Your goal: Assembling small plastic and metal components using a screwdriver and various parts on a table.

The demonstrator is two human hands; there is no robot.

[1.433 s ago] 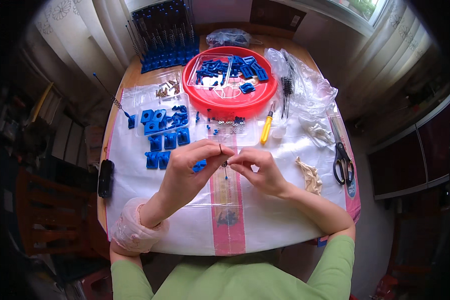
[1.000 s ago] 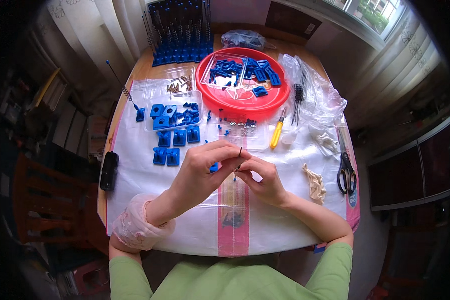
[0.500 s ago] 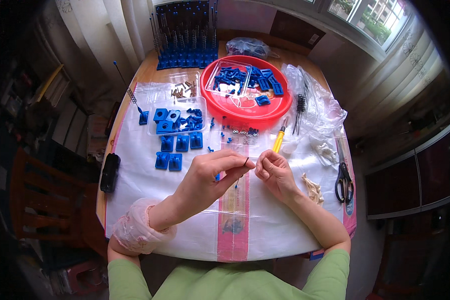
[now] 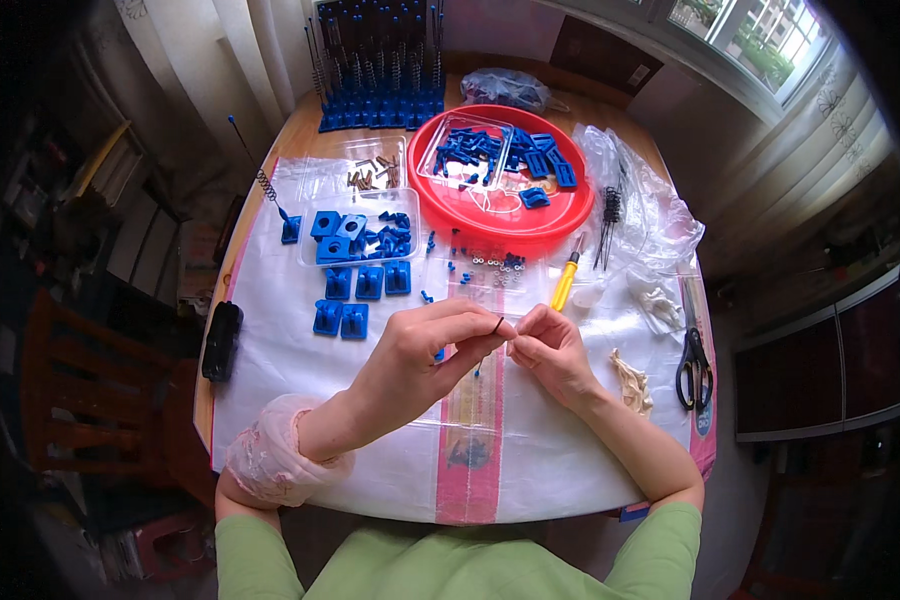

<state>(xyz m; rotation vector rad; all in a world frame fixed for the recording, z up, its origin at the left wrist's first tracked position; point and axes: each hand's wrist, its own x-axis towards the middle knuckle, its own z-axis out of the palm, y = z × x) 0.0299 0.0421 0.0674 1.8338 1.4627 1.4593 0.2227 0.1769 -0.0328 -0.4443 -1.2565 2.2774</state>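
My left hand (image 4: 410,355) is closed in a pinch over the middle of the table, gripping a thin dark rod (image 4: 499,325) of which a short piece shows at the fingertips. Just below those fingers a thin stem with a blue tip (image 4: 477,373) shows; whether it belongs to the same rod I cannot tell. My right hand (image 4: 555,358) is pinched too, its fingertips touching those of the left. What it holds, if anything, is hidden. Beyond the hands lie small blue plastic pieces (image 4: 427,297) and a yellow-handled screwdriver (image 4: 565,285).
Blue bases (image 4: 354,321) stand left of my hands, beside a clear box (image 4: 310,255) of blue parts. Farther back are a red tray (image 4: 580,215), brass pins (image 4: 365,180) and a rack of spring-stemmed blue pieces (image 4: 380,115). Black scissors (image 4: 692,370) lie at right, a black case (image 4: 222,342) at left.
My right fingers have closed in on the left fingertips and now touch them. The left hand keeps its pinch. The whole view has shifted slightly.
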